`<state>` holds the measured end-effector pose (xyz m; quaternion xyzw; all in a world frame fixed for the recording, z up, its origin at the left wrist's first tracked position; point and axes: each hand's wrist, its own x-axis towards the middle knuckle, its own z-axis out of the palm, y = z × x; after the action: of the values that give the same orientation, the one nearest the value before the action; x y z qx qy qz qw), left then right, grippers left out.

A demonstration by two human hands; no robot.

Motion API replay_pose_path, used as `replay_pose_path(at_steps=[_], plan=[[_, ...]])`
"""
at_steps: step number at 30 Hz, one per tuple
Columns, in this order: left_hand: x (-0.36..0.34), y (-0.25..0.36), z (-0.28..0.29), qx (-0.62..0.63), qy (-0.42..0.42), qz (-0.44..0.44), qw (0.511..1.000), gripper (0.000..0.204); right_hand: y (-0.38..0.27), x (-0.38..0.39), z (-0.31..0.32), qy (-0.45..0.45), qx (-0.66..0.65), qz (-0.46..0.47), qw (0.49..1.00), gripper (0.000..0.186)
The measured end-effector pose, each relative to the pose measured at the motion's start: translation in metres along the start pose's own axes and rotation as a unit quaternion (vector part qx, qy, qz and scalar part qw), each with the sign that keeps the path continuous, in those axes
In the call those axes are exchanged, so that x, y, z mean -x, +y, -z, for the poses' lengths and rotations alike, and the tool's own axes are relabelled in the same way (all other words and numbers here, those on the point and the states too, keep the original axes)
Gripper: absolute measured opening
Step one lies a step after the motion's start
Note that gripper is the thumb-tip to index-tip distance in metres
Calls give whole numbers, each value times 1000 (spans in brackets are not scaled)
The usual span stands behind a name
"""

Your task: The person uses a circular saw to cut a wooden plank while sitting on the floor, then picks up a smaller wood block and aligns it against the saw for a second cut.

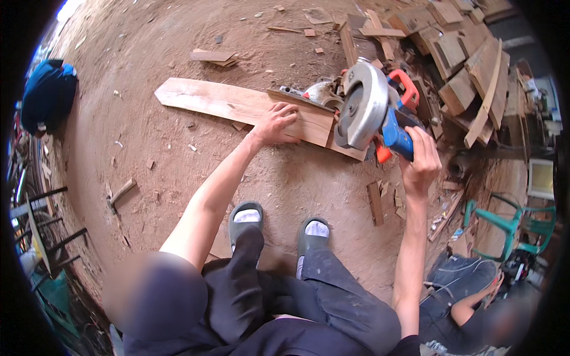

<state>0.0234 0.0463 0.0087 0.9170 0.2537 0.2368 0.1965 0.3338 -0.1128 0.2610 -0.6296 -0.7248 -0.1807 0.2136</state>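
Circular saw (356, 107) was sitting right of top center in the head view, its silver guard tipped up at the end of a pale plank (208, 99). Right hand (423, 157) had its fingers wrapped around the saw's blue rear handle, so that one was a proper grip. Left hand (275, 126) lay over the plank and a shorter board (314, 123) stacked on it, fingers bent; couldn't tell if it was clenching the wood or just lying on it. Some orange-red part (407, 89) showed behind the saw, couldn't tell whose.

Container-wise: the gray slides (246, 219) at the middle of the frame had white-socked feet in them. Upper left had a dark blue bundle (48, 95), and I couldn't make out if it was a bag or what it held.

Rest of the frame: a big heap of offcuts (466, 71) at the upper right, a hammer (123, 196) on the dirt at center left, a green plastic chair (504, 225) at the right edge, and another person (475, 308) at the lower right, partly blurred.
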Motion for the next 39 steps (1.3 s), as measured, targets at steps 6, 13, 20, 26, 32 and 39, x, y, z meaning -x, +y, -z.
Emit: replay_pose_path(at_steps=[6, 13, 20, 26, 32, 39], plan=[[2, -13, 11, -49, -99, -18, 994, 53, -4, 4, 23, -41, 9, 33, 999, 62], [4, -13, 12, -37, -80, -41, 995, 53, 16, 96, 21, 150, -122, -50, 980, 31], [11, -3, 28, -47, -129, -57, 989, 52, 18, 165, -90, -133, -295, -390, 862, 25], [21, 1, 33, -34, -132, -50, 989, 50, 24, 150, -133, -117, -212, -242, 940, 50], [30, 5, 42, -22, -159, -68, 985, 53, 62, 138, -166, -141, -153, -73, 975, 53], [49, 24, 56, 19, -187, -63, 980, 52, 75, 142, -191, -87, -195, -229, 950, 25]])
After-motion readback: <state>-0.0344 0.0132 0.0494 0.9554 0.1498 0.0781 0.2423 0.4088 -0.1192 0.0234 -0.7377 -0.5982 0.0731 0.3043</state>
